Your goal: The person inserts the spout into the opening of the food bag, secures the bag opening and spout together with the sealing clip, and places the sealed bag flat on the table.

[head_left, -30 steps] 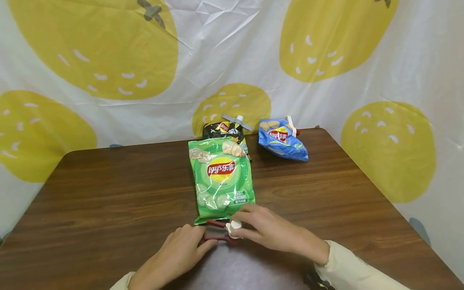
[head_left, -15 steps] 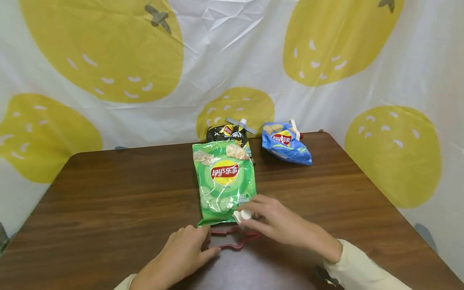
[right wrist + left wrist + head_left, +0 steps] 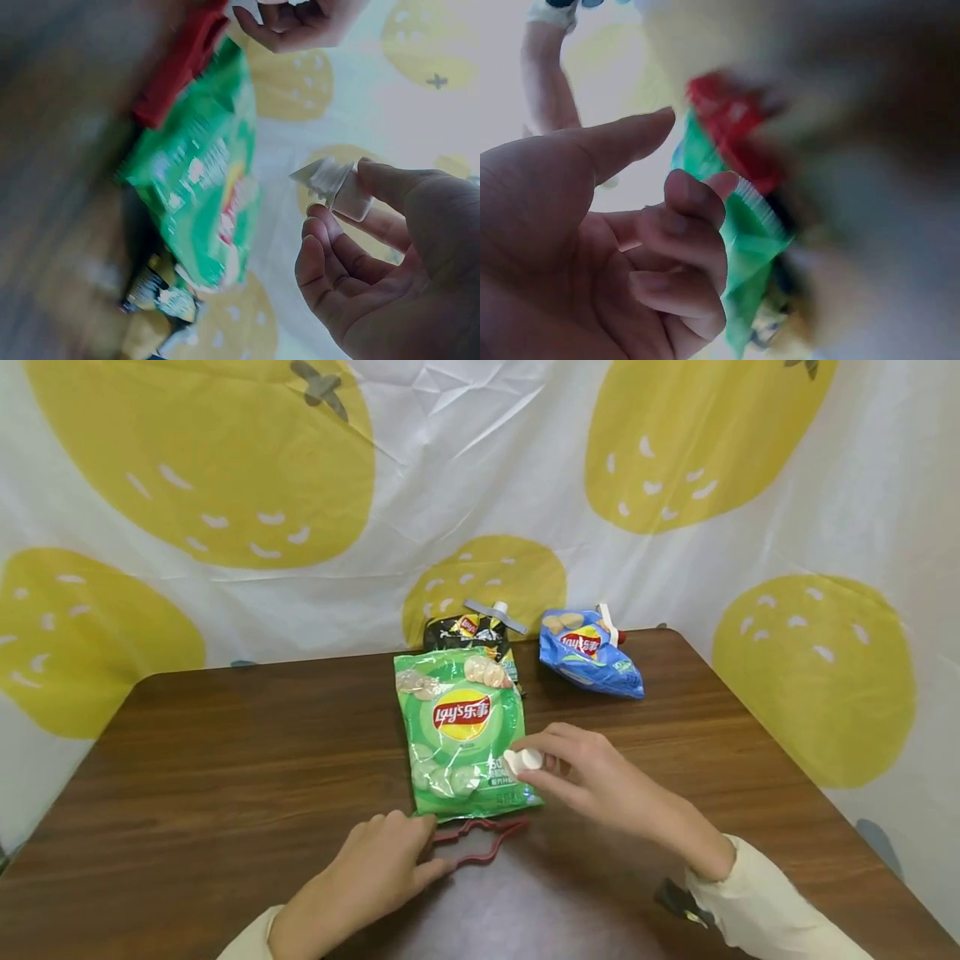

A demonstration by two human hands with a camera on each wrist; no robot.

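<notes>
My right hand (image 3: pixel 600 777) pinches a small white cap (image 3: pixel 352 196) between thumb and fingers, above the lower right of a green Lay's chip bag (image 3: pixel 457 727). In the right wrist view the cap has ridges and a pointed tip. The bag lies flat on the table. At its lower edge is a red bag clip (image 3: pixel 483 852) with its two arms spread. My left hand (image 3: pixel 375 868) is at the clip's left end, and partly hides it. In the left wrist view, the fingers are loosely bent, the thumb stands apart, and nothing shows between them.
Behind the green bag, a black Lay's bag (image 3: pixel 450 631) carries a grey clip (image 3: pixel 472 607) with a white cap. To its right stands a blue Lay's bag (image 3: pixel 588 656) with a white clip (image 3: pixel 604 620). A dark object (image 3: pixel 682 902) lies by the right sleeve. A patterned cloth (image 3: pixel 285 610) hangs behind the table (image 3: pixel 247 752).
My right hand has moved up and to the right with the white cap, away from the red clip, which now shows more fully. The left hand has stayed at the clip's left end.
</notes>
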